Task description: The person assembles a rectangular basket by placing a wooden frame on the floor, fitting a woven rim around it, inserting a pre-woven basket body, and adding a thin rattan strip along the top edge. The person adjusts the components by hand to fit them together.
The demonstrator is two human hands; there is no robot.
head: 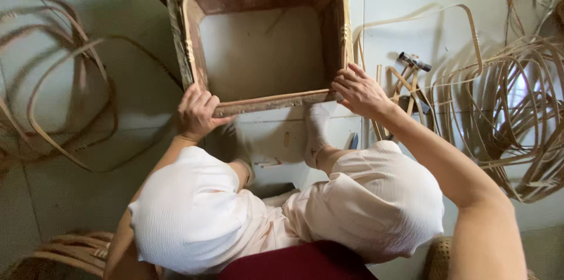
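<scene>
The frame [267,104], a square wooden one, open in the middle, is standing on the floor [70,198] in front of the seated person's knees, and both hands are holding its near rail. The left hand [197,112] is curling closed around the near left corner; the right hand [358,92] is lying on the near right corner, fingers spread and pressing down rather than wrapping it. A cane strip [188,27] is already running along the frame's rim, up the left side, across the far rail and down the right, with short bindings showing on both sides. By the look of it the edging is largely in place, while the middle is showing only bare floor, with no weaving yet. The wood is looking worn and rough. Loose cane [517,115] is lying in coils to both sides, and a hammer [415,62] is resting near the right hand.
</scene>
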